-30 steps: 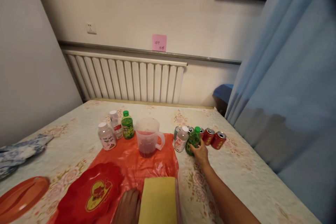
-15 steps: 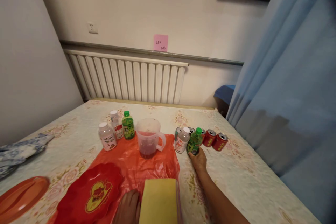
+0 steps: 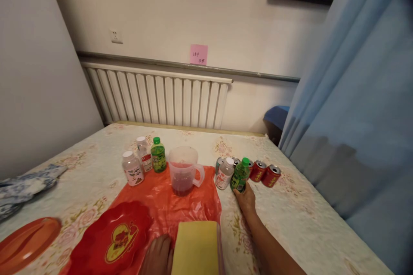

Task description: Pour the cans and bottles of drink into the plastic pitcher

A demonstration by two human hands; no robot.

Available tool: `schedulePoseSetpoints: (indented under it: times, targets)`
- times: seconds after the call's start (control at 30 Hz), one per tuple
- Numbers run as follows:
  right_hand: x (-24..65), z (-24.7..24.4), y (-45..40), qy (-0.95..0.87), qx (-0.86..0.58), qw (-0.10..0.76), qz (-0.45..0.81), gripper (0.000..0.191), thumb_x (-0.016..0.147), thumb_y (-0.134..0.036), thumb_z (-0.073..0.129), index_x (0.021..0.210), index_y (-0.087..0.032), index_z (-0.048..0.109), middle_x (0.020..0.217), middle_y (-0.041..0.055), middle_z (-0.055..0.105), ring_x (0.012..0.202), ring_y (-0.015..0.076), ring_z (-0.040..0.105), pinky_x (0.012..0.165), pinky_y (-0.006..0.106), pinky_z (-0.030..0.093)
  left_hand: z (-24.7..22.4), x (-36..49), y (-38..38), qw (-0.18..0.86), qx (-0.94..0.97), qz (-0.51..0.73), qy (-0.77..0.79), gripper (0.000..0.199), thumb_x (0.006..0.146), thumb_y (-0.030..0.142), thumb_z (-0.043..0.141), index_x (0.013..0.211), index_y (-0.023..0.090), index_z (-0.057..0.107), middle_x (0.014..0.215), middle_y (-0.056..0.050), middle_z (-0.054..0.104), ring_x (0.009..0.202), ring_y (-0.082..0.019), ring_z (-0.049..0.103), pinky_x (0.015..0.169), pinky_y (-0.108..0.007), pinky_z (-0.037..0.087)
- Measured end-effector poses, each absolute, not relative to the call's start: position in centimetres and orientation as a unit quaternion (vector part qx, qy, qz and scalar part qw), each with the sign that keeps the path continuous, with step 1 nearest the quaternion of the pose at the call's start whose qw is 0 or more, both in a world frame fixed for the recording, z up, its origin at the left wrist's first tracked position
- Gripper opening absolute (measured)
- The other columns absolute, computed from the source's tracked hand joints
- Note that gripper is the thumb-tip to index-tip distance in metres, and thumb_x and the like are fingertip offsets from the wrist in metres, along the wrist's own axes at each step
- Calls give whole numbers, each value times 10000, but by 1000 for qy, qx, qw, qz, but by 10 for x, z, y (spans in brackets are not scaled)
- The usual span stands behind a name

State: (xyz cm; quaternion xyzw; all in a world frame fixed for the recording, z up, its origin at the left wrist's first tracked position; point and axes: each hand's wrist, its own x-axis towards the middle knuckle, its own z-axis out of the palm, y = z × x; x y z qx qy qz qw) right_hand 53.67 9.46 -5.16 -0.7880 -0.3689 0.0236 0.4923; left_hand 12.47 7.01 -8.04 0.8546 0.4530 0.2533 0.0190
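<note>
Green bottle (image 3: 241,175) is upright in front of the cans (image 3: 271,176), just beside a white-capped bottle (image 3: 224,176); my R hand (image 3: 246,201) grasps it low, thumb on the near side, other fingers mostly hidden, so can't tell from my remote end how firm. Progress, AFAICT: bottle's prob. down on the cloth (image 3: 322,232) w/ that group, but release isn't done yet. Cans stand in a row behind, tops up. Over to the L, a jug (image 3: 182,174) stands on red plastic sheet (image 3: 200,204), no hand on it; left of it, 2 clear bottles (image 3: 133,170) plus a second green bottle (image 3: 158,157), all upright, capped, hands off. L hand (image 3: 157,255) lies nr a yellow block (image 3: 196,247); can't tell if it grips. Red plate (image 3: 93,247) is L of that hand.
</note>
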Motion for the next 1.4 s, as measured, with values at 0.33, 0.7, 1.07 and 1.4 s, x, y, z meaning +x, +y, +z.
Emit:
schedulePoseSetpoints:
  times: [0.33, 0.7, 1.07, 1.4]
  targets:
    - [534, -56, 75, -276, -805, 521, 68, 711, 650, -456, 593, 1261, -96, 557, 1093, 145, 725, 951, 256, 695, 780, 311, 541, -81, 127, 68, 66, 845, 251, 468, 254, 930, 290, 449, 1114, 213, 606, 1157, -92, 689, 1110, -244, 615, 1013, -403, 482]
    - [489, -48, 6, -296, -810, 495, 107, 561, 685, -497, 496, 1058, -128, 695, 900, 119, 764, 854, 277, 707, 810, 352, 529, -38, 138, 53, 132, 833, 222, 490, 260, 964, 218, 341, 937, 186, 598, 991, -88, 634, 969, -235, 575, 929, -393, 448]
    - [443, -60, -46, -340, -813, 465, 82, 501, 722, -508, 453, 1005, -188, 715, 943, 121, 767, 847, 289, 709, 786, 361, 524, -29, 137, 48, 153, 832, 206, 491, 267, 919, 134, 339, 945, 162, 603, 1044, -98, 621, 1027, -230, 530, 980, -369, 382]
    - [438, -59, -46, -380, -812, 440, 46, 460, 773, -449, 392, 990, -201, 713, 996, 121, 763, 909, 280, 706, 818, 359, 528, -12, 135, 47, 221, 807, 213, 504, 225, 903, 193, 367, 925, 177, 590, 1001, -89, 639, 983, -215, 571, 917, -332, 423]
